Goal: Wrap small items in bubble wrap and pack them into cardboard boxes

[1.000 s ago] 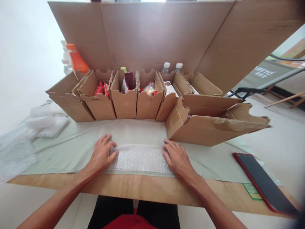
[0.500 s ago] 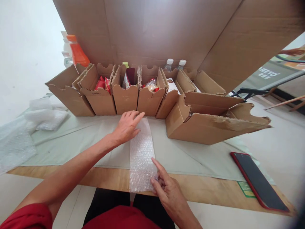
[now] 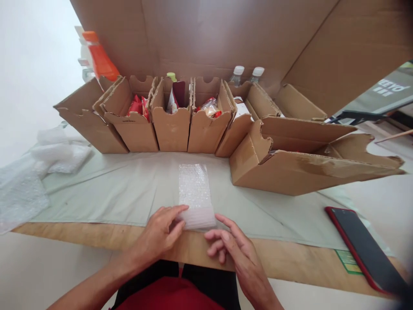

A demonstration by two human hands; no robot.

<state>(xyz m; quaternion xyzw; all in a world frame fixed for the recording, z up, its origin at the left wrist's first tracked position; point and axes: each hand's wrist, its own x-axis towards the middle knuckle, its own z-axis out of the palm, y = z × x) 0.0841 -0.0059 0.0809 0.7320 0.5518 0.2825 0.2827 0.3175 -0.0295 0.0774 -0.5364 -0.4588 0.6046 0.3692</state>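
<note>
A strip of bubble wrap [image 3: 194, 185] lies on the cloth in front of me, its near end folded over into a smoother, lined flap. My left hand [image 3: 163, 228] has its thumb and fingers closed on the left side of that flap. Beside the flap's right corner is my right hand [image 3: 234, 245]. Its fingers are apart and partly curled, the index fingertip close to the wrap's edge, and nothing is in them.
A row of cardboard bins [image 3: 171, 131] holding small packets stands behind the wrap. One bin [image 3: 290, 172] is angled at the right. A phone [image 3: 361, 245] lies near the right edge. More bubble wrap [image 3: 22, 193] is heaped at left. An orange bottle [image 3: 101, 60] and two white-capped bottles stand behind.
The near end of the bubble wrap has been folded away from me, making the strip shorter. My left hand has come back from the far end to the fold; my right hand has released the edge.
</note>
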